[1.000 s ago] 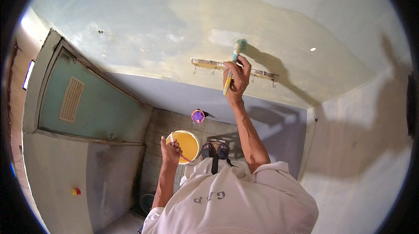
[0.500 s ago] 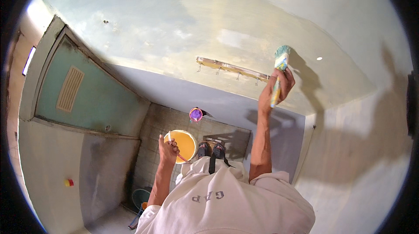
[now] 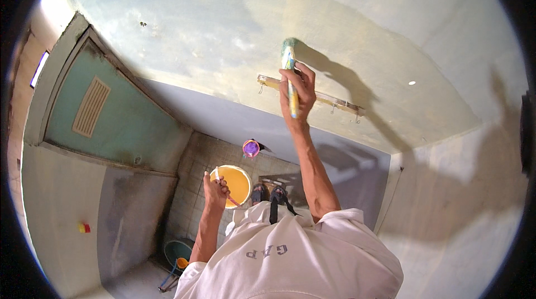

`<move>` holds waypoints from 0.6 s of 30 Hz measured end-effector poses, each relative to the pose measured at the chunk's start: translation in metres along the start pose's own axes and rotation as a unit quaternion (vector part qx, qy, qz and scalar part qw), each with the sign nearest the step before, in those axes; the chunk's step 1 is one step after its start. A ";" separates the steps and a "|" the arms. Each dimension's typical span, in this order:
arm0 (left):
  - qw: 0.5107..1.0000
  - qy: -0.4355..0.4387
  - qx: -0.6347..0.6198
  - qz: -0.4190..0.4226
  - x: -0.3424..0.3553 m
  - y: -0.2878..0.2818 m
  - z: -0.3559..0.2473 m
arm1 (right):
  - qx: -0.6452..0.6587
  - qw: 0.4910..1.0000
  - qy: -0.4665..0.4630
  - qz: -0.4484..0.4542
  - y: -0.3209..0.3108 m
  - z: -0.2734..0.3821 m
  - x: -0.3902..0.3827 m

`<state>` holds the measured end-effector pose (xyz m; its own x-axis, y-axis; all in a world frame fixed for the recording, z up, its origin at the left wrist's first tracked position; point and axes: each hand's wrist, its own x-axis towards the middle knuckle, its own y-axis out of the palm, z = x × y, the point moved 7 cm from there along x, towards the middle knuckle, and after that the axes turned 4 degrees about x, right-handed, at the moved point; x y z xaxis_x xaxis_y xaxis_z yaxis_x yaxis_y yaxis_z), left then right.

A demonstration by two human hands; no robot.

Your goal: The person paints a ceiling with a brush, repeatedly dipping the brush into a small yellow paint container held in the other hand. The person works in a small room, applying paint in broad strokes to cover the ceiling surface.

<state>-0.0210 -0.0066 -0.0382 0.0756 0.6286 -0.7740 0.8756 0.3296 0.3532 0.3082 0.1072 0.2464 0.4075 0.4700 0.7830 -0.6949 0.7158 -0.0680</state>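
My right hand (image 3: 301, 88) is closed around the yellow-and-blue patterned handle of a paintbrush (image 3: 288, 60). The brush points up, its greenish bristles at the pale wall (image 3: 335, 36), just above a wooden hook rail (image 3: 339, 103). Whether the bristles press on the wall is hard to tell. Down at the left, my left hand (image 3: 216, 188) grips the handle of a white bucket (image 3: 250, 179). Yellow-orange paint (image 3: 237, 183) shows inside it. The wall has a yellowish patch with uneven edges.
A teal door (image 3: 106, 126) with a vent stands at the left. On the tiled floor (image 3: 195, 156) is a small container (image 3: 251, 148) with purple inside. A dark green basin (image 3: 174, 247) and an orange dipper (image 3: 182, 263) sit lower left. My sandalled feet (image 3: 277, 193) are beside the bucket.
My right hand has carried the paintbrush left and slightly up along the wall, from the rail's right end toward its left part. My left hand still holds the bucket in about the same place.
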 end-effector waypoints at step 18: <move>1.000 -0.019 -0.013 0.001 0.003 -0.006 0.006 | -0.185 0.980 -0.034 -0.058 -0.020 -0.015 -0.021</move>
<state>-0.0226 -0.0107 -0.0462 0.0968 0.6022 -0.7925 0.8622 0.3470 0.3690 0.3224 0.0911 0.2222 0.4227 0.3476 0.8370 -0.3776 0.9071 -0.1860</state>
